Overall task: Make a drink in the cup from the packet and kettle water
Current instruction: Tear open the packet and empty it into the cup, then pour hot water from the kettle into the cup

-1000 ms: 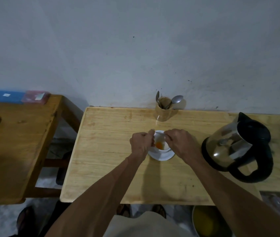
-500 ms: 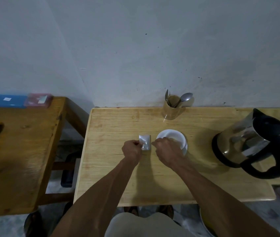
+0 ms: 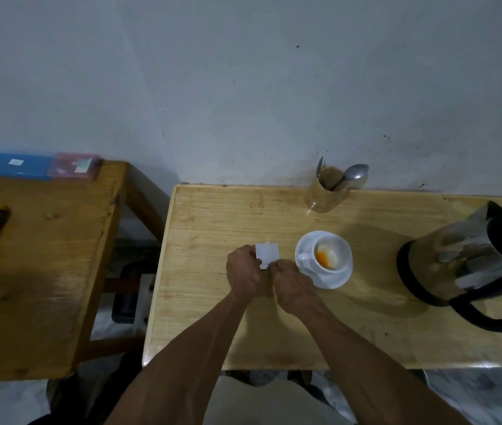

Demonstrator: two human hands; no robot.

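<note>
Pinching the small white packet [image 3: 267, 254] between them at the centre of the frame, the left hand [image 3: 242, 273] and right hand [image 3: 293, 284] both grip it just left of the white cup [image 3: 329, 256] holding orange powder, while the kettle [image 3: 464, 261] stands at the right edge.

A single head-worn wide-angle camera looks forward and steeply down from close above the pale wooden table [image 3: 212, 317], facing the grey wall [image 3: 243, 87].
</note>
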